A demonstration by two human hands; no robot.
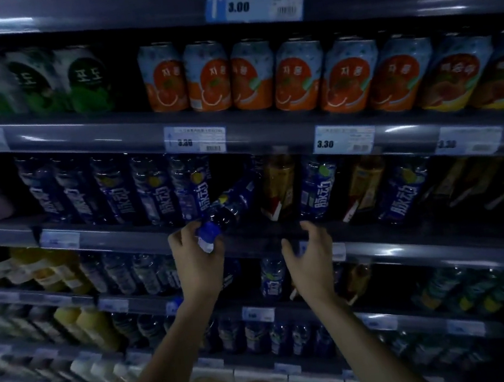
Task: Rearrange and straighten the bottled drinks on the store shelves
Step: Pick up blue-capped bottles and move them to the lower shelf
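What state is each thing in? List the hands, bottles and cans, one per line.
left hand: closed on the cap end of the tilted blue bottle
right hand: open, empty, at the shelf edge
tilted blue bottle: lying slanted, cap toward the person
blue bottles in the row to its left: upright
amber bottle: upright among blue ones
orange cans: upright in a row
green cans: upright, blurred

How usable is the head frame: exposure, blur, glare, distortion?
Head view: underexposed, far right nearly black. Motion blur smears the green cans at upper left; the orange cans stay readable. Glare streaks run along the shelf edges. Wide-angle distortion bows the shelves. The left hand on the tilted blue bottle and the open right hand are fairly sharp.
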